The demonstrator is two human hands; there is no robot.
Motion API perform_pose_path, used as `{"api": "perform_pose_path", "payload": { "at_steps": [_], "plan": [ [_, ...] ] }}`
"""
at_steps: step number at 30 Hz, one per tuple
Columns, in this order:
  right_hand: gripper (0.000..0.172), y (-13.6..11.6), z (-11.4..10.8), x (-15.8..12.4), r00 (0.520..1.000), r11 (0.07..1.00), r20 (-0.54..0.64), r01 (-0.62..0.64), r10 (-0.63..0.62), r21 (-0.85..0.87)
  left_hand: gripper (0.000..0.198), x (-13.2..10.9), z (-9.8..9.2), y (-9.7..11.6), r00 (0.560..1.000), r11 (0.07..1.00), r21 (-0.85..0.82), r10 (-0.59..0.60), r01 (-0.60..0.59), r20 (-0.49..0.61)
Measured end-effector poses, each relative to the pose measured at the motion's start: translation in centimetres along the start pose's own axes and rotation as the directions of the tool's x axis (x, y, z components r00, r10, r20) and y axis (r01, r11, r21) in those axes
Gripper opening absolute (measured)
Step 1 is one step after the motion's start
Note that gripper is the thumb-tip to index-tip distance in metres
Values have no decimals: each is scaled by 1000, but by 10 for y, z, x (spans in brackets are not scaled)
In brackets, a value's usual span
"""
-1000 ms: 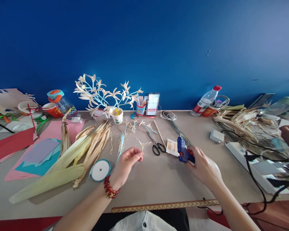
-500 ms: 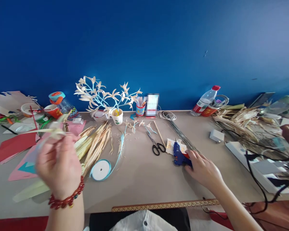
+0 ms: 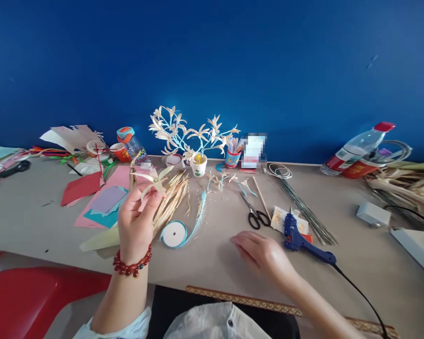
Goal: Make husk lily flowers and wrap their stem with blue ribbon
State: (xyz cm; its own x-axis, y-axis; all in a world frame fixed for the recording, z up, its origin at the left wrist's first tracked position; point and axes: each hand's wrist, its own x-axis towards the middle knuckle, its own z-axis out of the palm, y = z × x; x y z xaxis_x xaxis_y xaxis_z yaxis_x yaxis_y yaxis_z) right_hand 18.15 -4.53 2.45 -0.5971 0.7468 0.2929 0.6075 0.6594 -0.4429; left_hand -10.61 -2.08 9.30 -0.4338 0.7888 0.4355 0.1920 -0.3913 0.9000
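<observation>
My left hand (image 3: 137,221), with a red bead bracelet at the wrist, is raised over the table and pinches a small pale husk flower (image 3: 154,181) at its fingertips. Beneath it lies a bundle of dried corn husks (image 3: 169,200) and a roll of light blue ribbon (image 3: 174,234). Palm down, my right hand (image 3: 259,254) hovers just above the table and holds nothing; its fingers are loosely stretched. The blue glue gun (image 3: 297,238) lies on the table just right of that hand, its black cord trailing away. Black scissors (image 3: 254,214) rest behind.
A white cup (image 3: 199,165) holding a husk-flower branch stands at the back by the blue wall. Coloured paper sheets (image 3: 102,200) lie left, green wires (image 3: 304,209) and a water bottle (image 3: 356,148) right. A red chair (image 3: 38,294) sits lower left.
My right hand has let go of the glue gun and drawn left. My left hand has carried the husk flower up and to the left. My view has swung left.
</observation>
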Motion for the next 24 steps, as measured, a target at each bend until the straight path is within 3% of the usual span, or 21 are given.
{"api": "perform_pose_path", "payload": {
  "at_steps": [5, 11, 17, 24],
  "plan": [
    [21, -31, 32, 59, 983, 975, 77, 153, -167, 158, 15, 5, -15, 4, 1000, 999, -47, -14, 14, -5],
    [13, -49, 64, 115, 980, 970, 70, 173, -187, 172, 13, 7, -33, 8, 997, 998, -57, 38, -42, -72],
    [11, -56, 82, 105, 935, 941, 133, 315, -330, 122, 16, -1, -32, -3, 995, 993, -75, -88, 91, 39],
    [44, -36, 92, 78, 937, 940, 142, 332, -320, -77, 15, -8, -2, -29, 966, 964, -146, -197, 222, 169]
  ]
}}
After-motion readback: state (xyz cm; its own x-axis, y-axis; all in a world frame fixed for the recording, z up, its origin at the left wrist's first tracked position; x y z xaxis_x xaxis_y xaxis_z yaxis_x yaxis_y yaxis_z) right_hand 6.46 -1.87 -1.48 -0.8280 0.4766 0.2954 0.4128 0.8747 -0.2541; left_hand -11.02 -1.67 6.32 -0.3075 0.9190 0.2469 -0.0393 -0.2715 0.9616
